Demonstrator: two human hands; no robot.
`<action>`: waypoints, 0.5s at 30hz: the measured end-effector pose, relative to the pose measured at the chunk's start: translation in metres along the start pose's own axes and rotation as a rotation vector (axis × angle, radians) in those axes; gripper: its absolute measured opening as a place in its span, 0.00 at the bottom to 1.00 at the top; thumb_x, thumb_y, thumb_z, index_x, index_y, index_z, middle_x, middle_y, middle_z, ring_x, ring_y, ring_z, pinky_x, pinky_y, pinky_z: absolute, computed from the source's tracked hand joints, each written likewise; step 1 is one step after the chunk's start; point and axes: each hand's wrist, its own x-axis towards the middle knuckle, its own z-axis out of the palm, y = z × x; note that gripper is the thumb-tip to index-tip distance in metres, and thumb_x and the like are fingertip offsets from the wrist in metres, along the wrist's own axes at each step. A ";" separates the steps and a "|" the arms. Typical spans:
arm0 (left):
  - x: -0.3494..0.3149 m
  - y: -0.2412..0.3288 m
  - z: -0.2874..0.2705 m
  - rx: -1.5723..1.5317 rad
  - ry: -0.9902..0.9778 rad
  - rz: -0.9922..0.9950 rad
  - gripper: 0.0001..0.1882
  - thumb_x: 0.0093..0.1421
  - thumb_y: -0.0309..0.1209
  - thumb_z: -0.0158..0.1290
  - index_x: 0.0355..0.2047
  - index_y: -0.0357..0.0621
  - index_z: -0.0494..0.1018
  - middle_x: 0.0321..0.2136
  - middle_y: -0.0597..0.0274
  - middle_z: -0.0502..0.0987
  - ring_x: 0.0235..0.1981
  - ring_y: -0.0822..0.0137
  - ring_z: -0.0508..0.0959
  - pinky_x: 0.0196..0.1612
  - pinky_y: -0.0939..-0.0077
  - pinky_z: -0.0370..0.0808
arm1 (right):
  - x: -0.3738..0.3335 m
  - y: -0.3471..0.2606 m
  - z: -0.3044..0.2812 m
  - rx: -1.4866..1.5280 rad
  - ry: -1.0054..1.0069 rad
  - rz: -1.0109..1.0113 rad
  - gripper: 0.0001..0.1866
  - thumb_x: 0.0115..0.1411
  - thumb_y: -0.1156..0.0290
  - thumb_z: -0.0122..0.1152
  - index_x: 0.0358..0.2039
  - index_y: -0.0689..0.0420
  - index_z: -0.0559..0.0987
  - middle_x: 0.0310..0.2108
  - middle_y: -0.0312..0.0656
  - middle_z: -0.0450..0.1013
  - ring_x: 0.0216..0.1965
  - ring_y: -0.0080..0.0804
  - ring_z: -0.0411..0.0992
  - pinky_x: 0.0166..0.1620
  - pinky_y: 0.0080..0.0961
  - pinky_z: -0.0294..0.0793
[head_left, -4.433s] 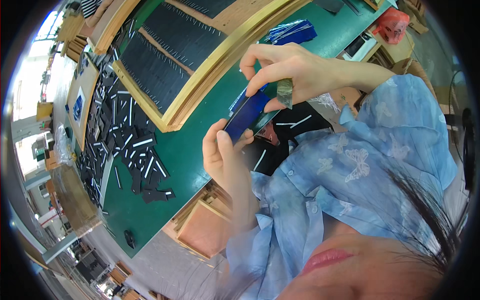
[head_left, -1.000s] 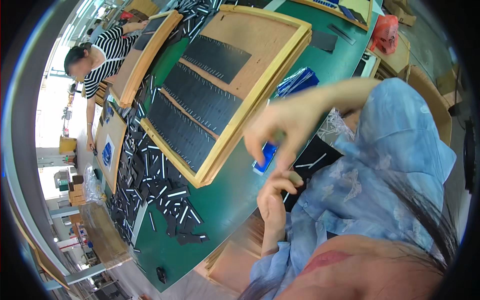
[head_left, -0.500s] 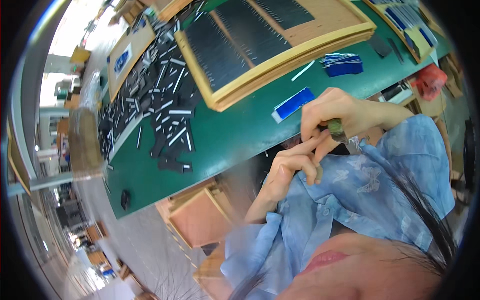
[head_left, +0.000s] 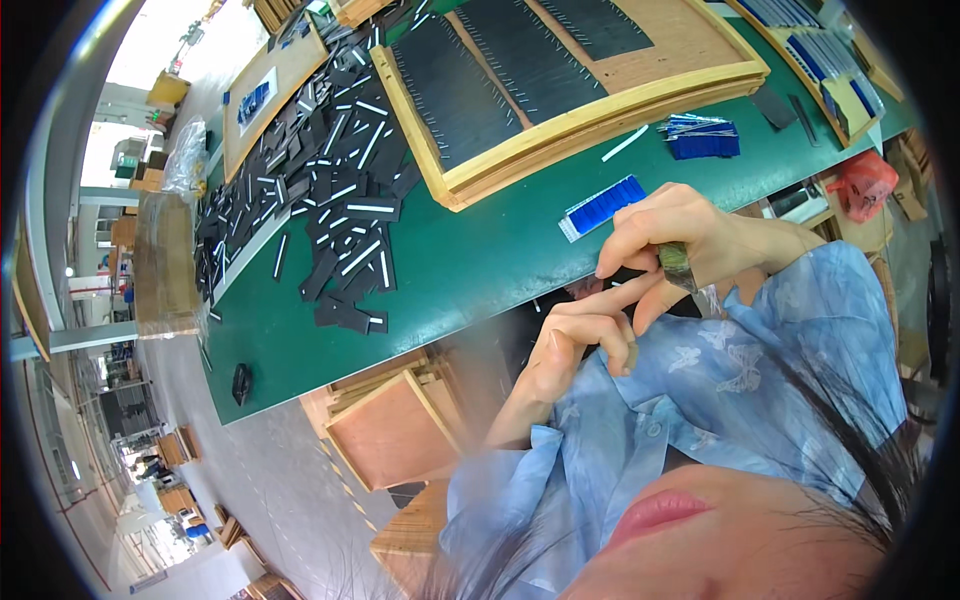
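Observation:
Both hands meet in front of my body, beside the near edge of the green table. My left hand (head_left: 572,348) has its index finger stretched toward the right fingers, with the others curled in. My right hand (head_left: 672,228) is bent over from the right, its index finger and thumb curved around a small dark gap. A short olive-green piece (head_left: 677,266), its kind unclear, sits in or against the right hand. A small dark piece (head_left: 624,276) shows between the hands; which fingers hold it is hidden. Just beyond lies a stack of blue strips (head_left: 604,206).
The green table (head_left: 450,280) bears a wooden frame (head_left: 600,110) with black sheets and thin pins, a heap of black pieces with white strips (head_left: 345,215), a blue bundle with metal pins (head_left: 703,137) and a small black object (head_left: 241,383). Wooden trays (head_left: 395,430) stand below.
The view has shifted slightly, so the table contents sit a little differently. My right index finger has lifted away from the left fingertips, and a dark gap shows between them.

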 end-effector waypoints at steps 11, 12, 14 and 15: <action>0.004 -0.001 -0.008 -0.007 0.021 -0.046 0.47 0.57 0.69 0.26 0.13 0.35 0.70 0.46 0.36 0.72 0.20 0.67 0.73 0.28 0.74 0.69 | 0.003 0.006 0.004 -0.029 0.073 -0.068 0.27 0.38 0.64 0.76 0.40 0.60 0.78 0.21 0.35 0.71 0.22 0.26 0.71 0.23 0.21 0.69; -0.001 -0.003 -0.009 -0.023 0.048 -0.018 0.47 0.56 0.71 0.25 0.13 0.35 0.70 0.45 0.36 0.73 0.20 0.67 0.73 0.28 0.74 0.69 | 0.008 0.010 0.008 0.035 0.099 -0.136 0.28 0.38 0.64 0.76 0.40 0.60 0.77 0.21 0.35 0.72 0.22 0.26 0.72 0.23 0.22 0.69; -0.010 -0.003 -0.002 -0.068 0.208 -0.175 0.60 0.44 0.78 0.34 0.47 0.20 0.62 0.34 0.42 0.74 0.14 0.62 0.69 0.15 0.70 0.66 | 0.012 0.013 0.013 0.052 0.148 -0.165 0.28 0.39 0.64 0.76 0.41 0.60 0.78 0.20 0.34 0.70 0.21 0.26 0.70 0.21 0.23 0.67; -0.010 0.000 0.006 -0.057 0.298 -0.185 0.61 0.44 0.79 0.33 0.50 0.22 0.60 0.34 0.42 0.74 0.15 0.61 0.69 0.15 0.71 0.65 | 0.010 0.014 0.013 0.037 0.115 -0.164 0.27 0.40 0.64 0.75 0.41 0.59 0.78 0.20 0.35 0.70 0.21 0.27 0.70 0.21 0.23 0.67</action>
